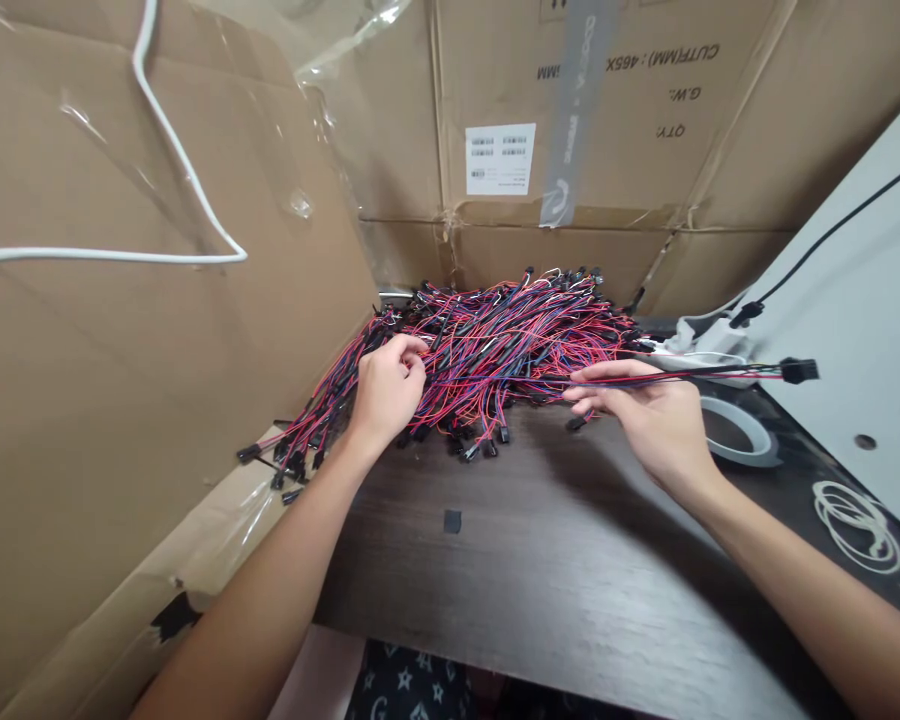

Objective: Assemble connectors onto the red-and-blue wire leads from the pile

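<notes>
A large heap of red, blue and black wire harnesses with black connectors lies at the back of the dark wooden table. My right hand is closed on one wire harness, held level, its black connector sticking out to the right. The left part of that harness runs in front of the heap toward my left hand. At the heap's left side, my left hand has its fingers curled and pinched at the wires. What lies between those fingertips is hard to make out.
Cardboard boxes stand behind and a cardboard panel at the left. On the right are a tape roll, a coiled pale cord and a white power strip with a black plug. A small black square lies on the table.
</notes>
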Demonstrator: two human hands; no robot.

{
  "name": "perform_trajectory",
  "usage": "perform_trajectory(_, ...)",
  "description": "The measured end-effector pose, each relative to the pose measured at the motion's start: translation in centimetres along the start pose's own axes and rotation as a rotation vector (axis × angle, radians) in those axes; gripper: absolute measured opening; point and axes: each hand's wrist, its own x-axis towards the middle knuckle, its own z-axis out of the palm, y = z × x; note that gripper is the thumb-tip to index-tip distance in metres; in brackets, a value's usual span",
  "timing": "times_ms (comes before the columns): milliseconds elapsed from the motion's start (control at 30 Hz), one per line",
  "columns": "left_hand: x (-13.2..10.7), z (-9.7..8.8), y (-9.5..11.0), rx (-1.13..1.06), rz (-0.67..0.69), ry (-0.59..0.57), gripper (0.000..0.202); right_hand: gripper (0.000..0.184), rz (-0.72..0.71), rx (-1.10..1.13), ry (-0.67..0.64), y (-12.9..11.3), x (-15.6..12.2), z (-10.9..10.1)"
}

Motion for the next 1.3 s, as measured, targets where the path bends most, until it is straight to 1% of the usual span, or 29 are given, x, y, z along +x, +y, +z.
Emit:
perform_trajectory(100, 0.0, -0.1, 0.0, 0.017, -0.004, -0.006, 0.022, 0.005, -0.038, -0.048, 0.017, 0.1, 0.0, -0.1)
perform_trajectory(233, 0.1, -0.2, -0.1, 0.051, -0.007, 0.017, 0.021, 0.013, -0.059, -0.042, 0.076, -0.2, 0.2, -0.6)
perform_trajectory(300, 0.2, -0.2, -0.3, 0.037, -0.006, 0.031, 0.022, 0.014, -0.050, -0.074, 0.142, -0.5, 0.4, -1.0)
perform_trajectory(433, 0.3, -0.2, -0.7, 0.030, -0.012, 0.064, 0.022, 0.021, -0.075, -0.136, 0.349, -1.4, 1.2, -2.0)
perform_trajectory(500, 0.4, -0.2, -0.7, -0.002, -0.047, 0.056, 0.021, 0.023, -0.083, -0.137, 0.412, -1.8, 1.5, -2.3)
perform_trajectory(533, 0.4, -0.2, -0.6, -0.061, -0.087, 0.034, 0.021, 0.024, -0.076, -0.135, 0.420, -1.9, 1.6, -2.4)
perform_trajectory(600, 0.4, -0.3, -0.4, -0.271, -0.205, -0.043, 0.020, 0.023, -0.054, -0.125, 0.392, -1.8, 1.7, -2.5)
perform_trajectory(633, 0.4, -0.3, -0.2, -0.400, -0.266, -0.083, 0.020, 0.023, -0.044, -0.124, 0.356, -1.7, 1.7, -2.5)
perform_trajectory(700, 0.4, -0.5, 0.1, -0.622, -0.362, -0.139, 0.022, 0.022, -0.025, -0.140, 0.273, -1.2, 1.5, -2.5)
perform_trajectory(767, 0.4, -0.7, 0.3, -0.753, -0.421, -0.157, 0.022, 0.024, -0.005, -0.213, 0.162, -0.8, 1.3, -2.4)
perform_trajectory(833, 0.5, -1.0, 0.4, -0.826, -0.460, -0.153, 0.021, 0.029, 0.017, -0.327, 0.042, -0.5, 1.1, -2.3)
perform_trajectory(933, 0.6, -1.3, 0.5, -0.909, -0.495, -0.156, 0.023, 0.033, 0.065, -0.420, -0.080, -0.5, 1.0, -2.0)
perform_trajectory(1033, 0.6, -1.5, 0.6, -0.957, -0.521, -0.220, 0.035, 0.025, 0.146, -0.346, -0.129, -0.7, 0.9, -1.7)
perform_trajectory(1167, 0.6, -1.9, 0.7, -0.988, -0.545, -0.292, 0.044, 0.035, 0.210, -0.281, -0.184, -0.8, 1.0, -1.6)
perform_trajectory(1300, 0.5, -2.2, 0.5, -1.012, -0.543, -0.345, 0.044, 0.035, 0.237, -0.287, -0.183, -0.8, 1.0, -1.5)
